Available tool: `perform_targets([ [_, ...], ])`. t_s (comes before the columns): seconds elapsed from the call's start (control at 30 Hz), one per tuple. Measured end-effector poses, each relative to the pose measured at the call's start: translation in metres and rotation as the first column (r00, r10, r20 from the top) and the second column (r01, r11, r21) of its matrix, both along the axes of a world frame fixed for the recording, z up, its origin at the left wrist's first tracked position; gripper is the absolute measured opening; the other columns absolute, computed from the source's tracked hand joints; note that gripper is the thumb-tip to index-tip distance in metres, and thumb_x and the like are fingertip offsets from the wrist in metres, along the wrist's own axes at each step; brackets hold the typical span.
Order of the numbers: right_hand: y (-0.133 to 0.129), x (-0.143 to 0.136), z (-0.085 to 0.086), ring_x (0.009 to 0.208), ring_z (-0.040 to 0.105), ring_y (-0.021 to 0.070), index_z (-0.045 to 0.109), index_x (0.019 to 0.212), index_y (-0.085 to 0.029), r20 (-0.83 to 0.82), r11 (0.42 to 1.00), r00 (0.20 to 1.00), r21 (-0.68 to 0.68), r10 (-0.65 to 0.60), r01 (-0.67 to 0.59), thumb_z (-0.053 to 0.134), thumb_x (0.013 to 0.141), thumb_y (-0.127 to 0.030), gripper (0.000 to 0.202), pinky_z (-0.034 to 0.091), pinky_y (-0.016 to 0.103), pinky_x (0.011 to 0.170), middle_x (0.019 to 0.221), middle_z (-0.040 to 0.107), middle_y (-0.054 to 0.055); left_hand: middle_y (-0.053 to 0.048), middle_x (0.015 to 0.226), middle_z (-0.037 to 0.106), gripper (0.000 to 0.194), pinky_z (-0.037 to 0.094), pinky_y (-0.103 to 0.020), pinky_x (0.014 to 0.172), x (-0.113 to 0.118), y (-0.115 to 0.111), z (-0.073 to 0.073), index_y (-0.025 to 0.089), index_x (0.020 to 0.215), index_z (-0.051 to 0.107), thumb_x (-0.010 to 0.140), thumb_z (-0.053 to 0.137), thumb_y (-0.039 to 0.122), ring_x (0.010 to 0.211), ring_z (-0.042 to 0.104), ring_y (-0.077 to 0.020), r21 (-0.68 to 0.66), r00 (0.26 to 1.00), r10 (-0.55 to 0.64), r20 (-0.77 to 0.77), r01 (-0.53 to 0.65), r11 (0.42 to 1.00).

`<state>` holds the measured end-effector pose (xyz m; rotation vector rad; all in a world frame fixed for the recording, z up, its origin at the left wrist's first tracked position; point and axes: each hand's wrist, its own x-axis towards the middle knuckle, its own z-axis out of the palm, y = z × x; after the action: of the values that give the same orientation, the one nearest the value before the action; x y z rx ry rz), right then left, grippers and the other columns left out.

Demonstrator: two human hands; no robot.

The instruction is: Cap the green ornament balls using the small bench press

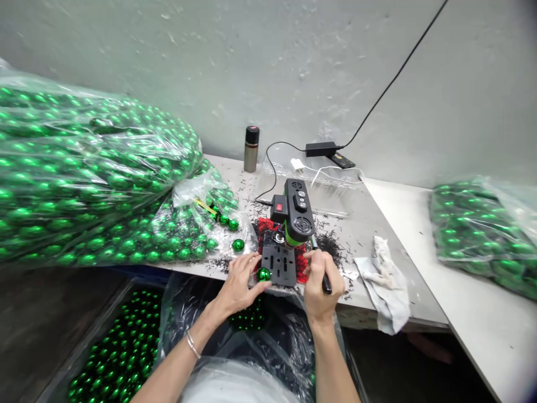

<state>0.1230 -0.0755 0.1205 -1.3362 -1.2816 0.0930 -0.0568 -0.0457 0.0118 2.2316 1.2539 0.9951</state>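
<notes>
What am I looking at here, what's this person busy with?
The left hand has a shiny green ball between thumb and fingers, beside a slotted black plate. The right hand grips a black handle next to a black device above the plate. Small black bits litter the table, and a large clear bag of green balls lies to the left.

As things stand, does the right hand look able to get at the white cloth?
Probably yes: the cloth lies near the right hand with nothing standing between them, though that hand grips a black handle.
</notes>
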Motion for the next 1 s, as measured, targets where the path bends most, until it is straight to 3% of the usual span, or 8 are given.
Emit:
perform_targets([
  [0.13, 0.0, -0.005, -0.012, 0.058, 0.052, 0.0118, 0.059, 0.078, -0.019, -0.05, 1.0, 0.999, -0.002, 0.005, -0.005, 0.041, 0.098, -0.03, 0.03, 0.041, 0.026, 0.059, 0.062, 0.053, -0.002, -0.017, 0.13, 0.06, 0.039, 0.04, -0.05, 0.102, -0.026, 0.028, 0.008, 0.02, 0.127, 0.059, 0.091, 0.056, 0.034, 0.12, 0.054, -0.0329, 0.043, 0.963, 0.254, -0.09, -0.251, 0.967],
  [0.27, -0.001, -0.003, -0.014, 0.059, 0.053, 0.0121, 0.059, 0.078, -0.019, -0.049, 1.0, 0.998, -0.005, 0.026, -0.026, 0.04, 0.097, -0.03, 0.029, 0.041, 0.027, 0.059, 0.065, 0.054, -0.001, -0.015, 0.116, 0.067, 0.036, 0.044, -0.046, 0.098, -0.033, 0.06, 0.01, 0.019, 0.119, 0.063, 0.084, 0.061, 0.023, 0.109, 0.06, -0.0304, -0.05, 0.977, 0.172, -0.129, -0.18, 0.982],
  [0.37, -0.001, -0.002, -0.015, 0.059, 0.053, 0.0122, 0.059, 0.079, -0.019, -0.038, 0.999, 0.998, -0.002, 0.044, -0.044, 0.04, 0.097, -0.029, 0.028, 0.041, 0.027, 0.059, 0.066, 0.054, -0.001, -0.012, 0.109, 0.07, 0.035, 0.046, -0.043, 0.096, -0.027, 0.066, 0.015, 0.019, 0.112, 0.067, 0.08, 0.067, 0.032, 0.105, 0.062, -0.0292, -0.233, 0.975, 0.192, 0.11, -0.163, 0.959],
  [0.5, 0.0, -0.002, -0.018, 0.06, 0.053, 0.0121, 0.059, 0.08, -0.019, -0.037, 0.998, 0.998, 0.021, 0.051, -0.051, 0.04, 0.097, -0.027, 0.026, 0.041, 0.027, 0.06, 0.066, 0.054, -0.001, -0.008, 0.106, 0.071, 0.047, 0.051, -0.036, 0.088, -0.007, 0.055, 0.023, 0.017, 0.109, 0.068, 0.073, 0.074, 0.046, 0.098, 0.065, -0.0241, -0.604, 0.725, 0.372, 0.58, 0.077, 0.794],
  [0.57, 0.001, -0.003, -0.018, 0.06, 0.053, 0.0119, 0.058, 0.079, -0.019, -0.034, 0.998, 0.998, 0.036, 0.053, -0.051, 0.04, 0.097, -0.025, 0.026, 0.041, 0.027, 0.06, 0.066, 0.053, -0.002, -0.008, 0.105, 0.07, 0.05, 0.052, -0.035, 0.088, 0.007, 0.049, 0.022, 0.016, 0.106, 0.067, 0.068, 0.079, 0.045, 0.096, 0.067, -0.0218, -0.656, 0.572, 0.432, 0.697, 0.265, 0.707],
  [0.63, 0.001, -0.003, -0.016, 0.06, 0.053, 0.0116, 0.058, 0.079, -0.019, -0.02, 0.997, 0.998, 0.045, 0.057, -0.056, 0.04, 0.097, -0.024, 0.026, 0.04, 0.027, 0.06, 0.066, 0.053, -0.002, -0.008, 0.101, 0.07, 0.051, 0.052, -0.035, 0.088, 0.023, 0.045, 0.019, 0.016, 0.105, 0.066, 0.064, 0.082, 0.042, 0.093, 0.067, -0.0207, -0.675, 0.527, 0.462, 0.713, 0.337, 0.656],
  [0.7, 0.0, -0.003, -0.014, 0.059, 0.052, 0.0112, 0.058, 0.079, -0.02, 0.005, 0.997, 0.998, 0.046, 0.059, -0.059, 0.04, 0.098, -0.022, 0.026, 0.04, 0.027, 0.059, 0.065, 0.053, -0.002, -0.007, 0.097, 0.07, 0.051, 0.051, -0.035, 0.088, 0.038, 0.044, 0.013, 0.016, 0.106, 0.065, 0.065, 0.082, 0.042, 0.093, 0.066, -0.0205, -0.686, 0.572, 0.449, 0.686, 0.301, 0.663],
  [1.0, 0.0, -0.002, -0.014, 0.06, 0.05, 0.011, 0.057, 0.079, -0.019, 0.067, 0.995, 0.995, 0.068, 0.068, -0.072, 0.039, 0.097, -0.016, 0.025, 0.039, 0.026, 0.059, 0.066, 0.053, -0.002, -0.008, 0.1, 0.071, 0.035, 0.046, -0.044, 0.095, 0.058, 0.04, -0.005, 0.021, 0.11, 0.067, 0.078, 0.073, 0.033, 0.101, 0.063, -0.0269, -0.357, 0.938, 0.179, 0.296, -0.066, 0.932],
])
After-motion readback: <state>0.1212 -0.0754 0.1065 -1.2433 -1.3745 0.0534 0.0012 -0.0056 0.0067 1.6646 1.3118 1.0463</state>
